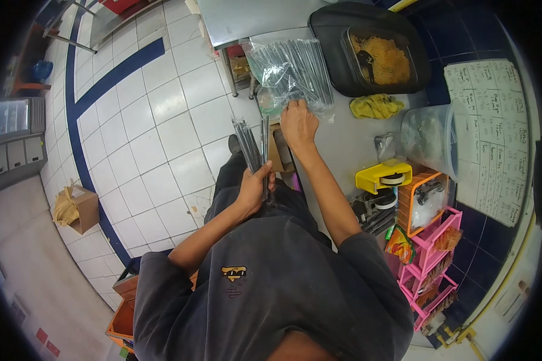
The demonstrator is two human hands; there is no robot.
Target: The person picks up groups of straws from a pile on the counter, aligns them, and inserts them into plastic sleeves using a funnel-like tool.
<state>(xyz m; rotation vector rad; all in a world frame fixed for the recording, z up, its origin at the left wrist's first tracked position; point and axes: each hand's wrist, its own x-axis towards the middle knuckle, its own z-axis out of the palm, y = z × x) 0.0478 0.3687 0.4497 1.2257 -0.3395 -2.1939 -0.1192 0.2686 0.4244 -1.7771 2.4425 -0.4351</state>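
My left hand grips a bundle of thin dark straws in clear wrappers, held upright in front of my body. One or two straws stand slightly apart from the rest, by my thumb. My right hand reaches to the near edge of a clear plastic bag full of similar wrapped straws, which lies on the metal table. The fingers of this hand are curled down against the bag's edge. Their tips are hidden, so whether they pinch plastic or a straw is unclear.
Behind the bag, a black tub holds orange-yellow food. A yellow cloth, a clear plastic container, a yellow tape dispenser and an orange basket line the right side. Pink racks stand nearer me. A cardboard box sits on the floor.
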